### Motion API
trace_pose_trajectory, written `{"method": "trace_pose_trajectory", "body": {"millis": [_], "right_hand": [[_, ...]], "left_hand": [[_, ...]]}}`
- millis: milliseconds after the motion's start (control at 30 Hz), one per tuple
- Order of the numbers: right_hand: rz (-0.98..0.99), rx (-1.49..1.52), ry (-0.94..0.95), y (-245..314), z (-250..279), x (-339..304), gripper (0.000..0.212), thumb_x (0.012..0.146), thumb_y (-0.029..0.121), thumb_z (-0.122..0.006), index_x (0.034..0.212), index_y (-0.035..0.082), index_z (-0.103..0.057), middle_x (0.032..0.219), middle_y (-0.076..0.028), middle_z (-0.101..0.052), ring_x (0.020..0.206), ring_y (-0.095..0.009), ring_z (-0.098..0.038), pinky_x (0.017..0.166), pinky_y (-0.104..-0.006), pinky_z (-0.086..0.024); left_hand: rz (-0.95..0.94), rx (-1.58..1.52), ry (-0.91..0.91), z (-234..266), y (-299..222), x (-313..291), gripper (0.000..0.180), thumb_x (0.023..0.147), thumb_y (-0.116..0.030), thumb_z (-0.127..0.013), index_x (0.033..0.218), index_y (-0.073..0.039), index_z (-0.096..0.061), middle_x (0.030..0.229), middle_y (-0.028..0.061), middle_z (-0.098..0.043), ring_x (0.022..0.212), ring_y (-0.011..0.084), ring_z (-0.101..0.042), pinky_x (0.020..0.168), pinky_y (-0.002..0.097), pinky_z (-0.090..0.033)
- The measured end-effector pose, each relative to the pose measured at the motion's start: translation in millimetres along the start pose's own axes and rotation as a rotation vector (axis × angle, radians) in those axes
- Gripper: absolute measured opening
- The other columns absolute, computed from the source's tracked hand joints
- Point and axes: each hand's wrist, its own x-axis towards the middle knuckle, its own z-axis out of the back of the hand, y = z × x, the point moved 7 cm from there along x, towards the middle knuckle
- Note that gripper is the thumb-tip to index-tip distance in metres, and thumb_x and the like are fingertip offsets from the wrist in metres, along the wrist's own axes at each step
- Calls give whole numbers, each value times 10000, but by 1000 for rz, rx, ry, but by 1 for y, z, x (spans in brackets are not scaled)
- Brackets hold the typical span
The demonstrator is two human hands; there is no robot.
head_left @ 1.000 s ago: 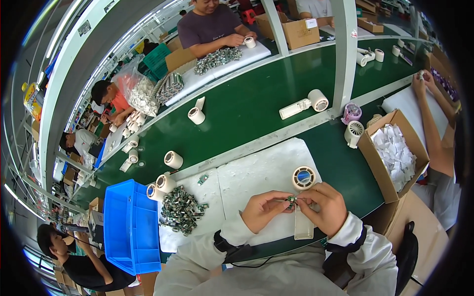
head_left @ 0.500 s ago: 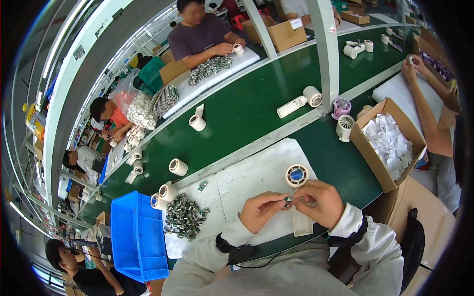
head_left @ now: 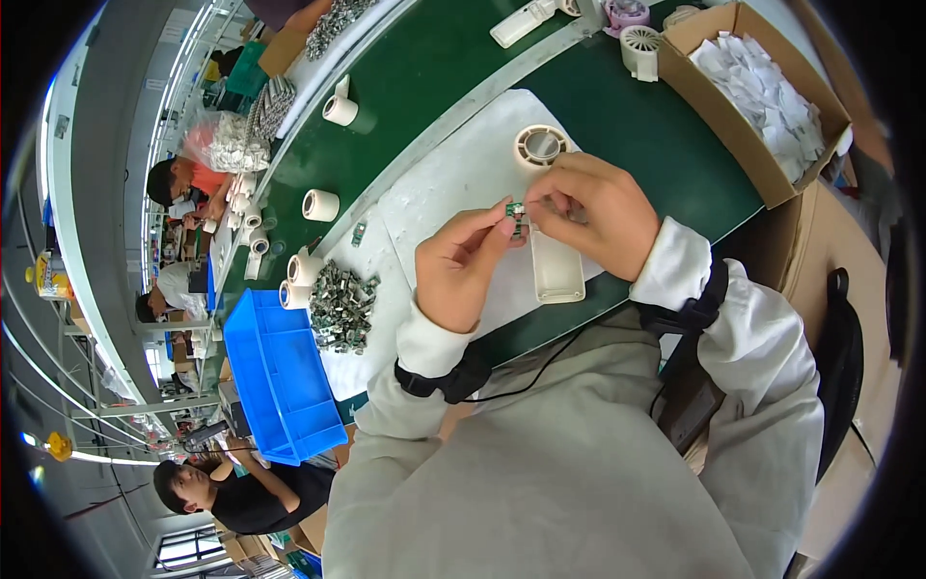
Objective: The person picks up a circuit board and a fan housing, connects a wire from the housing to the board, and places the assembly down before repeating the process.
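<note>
My left hand (head_left: 455, 265) pinches a small green circuit board (head_left: 515, 220) between thumb and fingertips. My right hand (head_left: 603, 217) is closed in a pinch at the board's right edge; whatever its fingertips hold is too small to make out. Under my hands a cream handheld fan body (head_left: 558, 275) lies on a white foam sheet (head_left: 453, 183), its round head (head_left: 542, 147) pointing away from me and its handle toward me. Part of the handle's upper end is hidden by my right hand. To the left are a heap of small circuit boards (head_left: 342, 309) and one loose board (head_left: 359, 234).
A blue divided bin (head_left: 280, 376) stands left of the heap, beside two cream fan heads (head_left: 301, 275). At right is a cardboard box (head_left: 767, 183) of white pieces. More fan parts (head_left: 320, 205) rest on the green belt (head_left: 386, 116). Other people sit along the left.
The view has tipped downward, so the bench appears higher. My hands stay together over the fan body, and the board in my left fingers shows more plainly.
</note>
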Motion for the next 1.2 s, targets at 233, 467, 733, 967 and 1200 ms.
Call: {"method": "trace_pose_trajectory", "body": {"millis": [233, 467, 733, 967, 1200], "right_hand": [[188, -74, -81, 5, 6, 0, 112, 806, 66, -718, 907, 35, -681, 771, -70, -568, 708, -225, -560, 636, -344, -475], [-24, 80, -213, 0, 6, -13, 111, 777, 69, -728, 836, 9, -656, 726, -83, -563, 656, -215, -550, 609, -335, -463], [-184, 205, -366, -12, 18, -12, 103, 784, 84, -731, 840, 8, -688, 706, -81, -570, 604, -197, -527, 567, -322, -437], [-227, 289, -238, -10, 12, -7, 154, 824, 158, -731, 854, 16, -678, 707, -86, -591, 632, -261, -587, 613, -364, -489], [-89, 347, -366, -4, 23, -2, 186, 889, 179, -731, 1019, 57, -679, 818, -64, -559, 692, -170, -533, 640, -311, -455]], "left_hand": [[-19, -14, -13, -2, -7, 2, 232, 960, 30, -622, 1187, 47, -672, 1086, 149, -694, 949, 196, -696, 818, 292, -574], [-208, 497, -81, -23, -30, -4, 276, 925, 52, -641, 1194, 12, -689, 1013, 151, -687, 870, 197, -708, 759, 294, -571], [-395, 779, -50, -46, -54, 11, 347, 914, 41, -650, 1256, -13, -653, 1074, 140, -670, 888, 215, -701, 779, 307, -568], [381, -100, 121, -14, -19, 29, 655, 925, -61, -672, 1506, -69, -369, 1213, 159, -627, 1020, 250, -672, 907, 355, -540], [658, -309, 382, -1, -16, 53, 605, 928, -57, -629, 1459, 43, -358, 1256, 208, -606, 1115, 274, -644, 965, 368, -538]]}}
